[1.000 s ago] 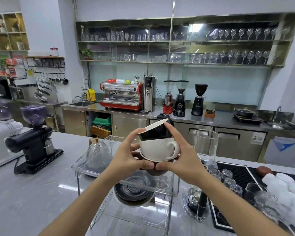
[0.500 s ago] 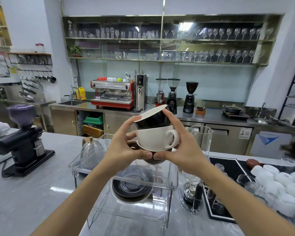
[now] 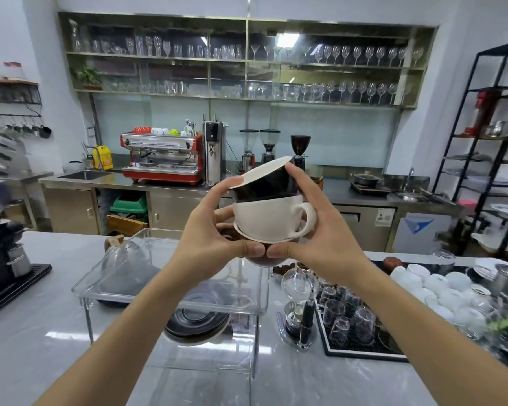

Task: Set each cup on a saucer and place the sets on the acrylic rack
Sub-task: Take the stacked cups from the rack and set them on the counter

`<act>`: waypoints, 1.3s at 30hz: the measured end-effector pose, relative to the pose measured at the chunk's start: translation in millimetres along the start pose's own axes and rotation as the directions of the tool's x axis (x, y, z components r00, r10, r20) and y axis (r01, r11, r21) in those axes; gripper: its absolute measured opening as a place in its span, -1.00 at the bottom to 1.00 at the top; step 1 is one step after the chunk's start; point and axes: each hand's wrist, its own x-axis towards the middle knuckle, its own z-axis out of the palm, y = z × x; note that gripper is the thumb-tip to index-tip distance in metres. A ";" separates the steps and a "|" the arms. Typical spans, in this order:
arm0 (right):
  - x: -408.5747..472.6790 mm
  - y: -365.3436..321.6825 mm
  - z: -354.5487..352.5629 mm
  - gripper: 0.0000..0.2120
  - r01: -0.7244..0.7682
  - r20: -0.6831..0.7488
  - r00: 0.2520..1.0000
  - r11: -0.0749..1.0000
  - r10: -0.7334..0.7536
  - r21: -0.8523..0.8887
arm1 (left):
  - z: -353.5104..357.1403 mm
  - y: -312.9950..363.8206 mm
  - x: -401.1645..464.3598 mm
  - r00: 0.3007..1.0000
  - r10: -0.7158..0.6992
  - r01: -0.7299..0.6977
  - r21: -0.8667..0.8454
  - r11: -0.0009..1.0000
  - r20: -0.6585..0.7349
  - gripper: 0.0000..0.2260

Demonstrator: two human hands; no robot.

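Both hands hold a stack of nested cups high above the counter. A black cup (image 3: 269, 181) with a white inside sits tilted on top. Under it is a white cup (image 3: 264, 219) with its handle pointing right, and a dark cup bottom (image 3: 260, 260) shows below. My left hand (image 3: 208, 232) grips the stack's left side, my right hand (image 3: 320, 232) its right side, thumbs meeting underneath. Below stands the clear acrylic rack (image 3: 170, 291). A stack of dark saucers (image 3: 197, 320) lies on the counter under its top shelf.
A glass kettle (image 3: 123, 256) sits at the rack's left. A siphon brewer (image 3: 298, 303) stands right of the rack, beside a black mat with upturned glasses (image 3: 346, 320). White cups (image 3: 440, 288) crowd the far right. A black grinder (image 3: 3, 259) is at left.
The view has swung to the right, so the grinder slid towards the left edge. The hands keep the same grip on the cup stack, held slightly higher in view.
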 end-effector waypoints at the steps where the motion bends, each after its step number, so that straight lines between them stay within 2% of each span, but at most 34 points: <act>1: -2.3 -0.3 -7.4 0.06 -0.001 -0.004 1.000 1.000 0.001 0.003 | 6.9 2.3 0.8 1.000 0.001 -0.001 -0.002 1.000 0.000 -0.06; 10: -37.5 18.5 -66.5 0.07 0.014 -0.015 1.000 1.000 -0.014 0.010 | 75.2 7.6 -1.3 1.000 0.000 0.000 0.039 0.999 0.011 -0.08; 15: -64.6 41.3 -81.5 0.06 -0.022 0.035 0.999 0.996 0.019 0.081 | 108.1 -12.4 -17.2 0.999 -0.033 0.035 0.065 0.997 -0.030 -0.13; 27: -133.2 102.7 -76.3 0.08 -0.131 0.085 0.989 0.984 0.121 0.123 | 159.2 -71.9 -67.9 0.984 -0.158 0.161 0.032 0.986 -0.083 -0.18; 33: -164.1 133.1 -59.4 0.03 -0.170 0.104 0.982 0.977 0.157 0.129 | 172.5 -117.9 -92.7 0.965 -0.242 0.237 -0.058 0.970 -0.103 -0.15; 39: -187.4 163.9 -42.7 0.04 -0.232 0.174 0.963 0.962 0.206 0.141 | 180.2 -158.9 -112.2 0.944 -0.308 0.301 -0.074 0.951 -0.117 -0.15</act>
